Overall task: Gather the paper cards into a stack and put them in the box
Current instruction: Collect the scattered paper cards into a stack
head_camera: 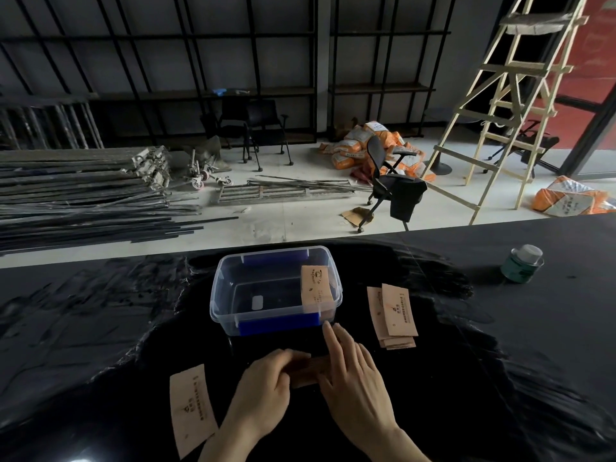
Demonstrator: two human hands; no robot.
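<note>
A clear plastic box (230,285) with blue latches stands on the black table ahead of me. One tan paper card (316,288) leans inside its right end. Just in front of the box, both hands hold a small stack of cards (305,373): my left hand (263,391) grips its left end, and my right hand (350,371) rests on its right end with fingers spread. Another pile of cards (395,315) lies right of the box. A single card (191,408) lies near left, beside my left wrist.
A green can (521,265) with a white lid stands at the table's far right. Wrinkled black sheeting (100,328) covers the table. Beyond the far edge are metal poles, office chairs, orange sacks and a wooden ladder on the floor.
</note>
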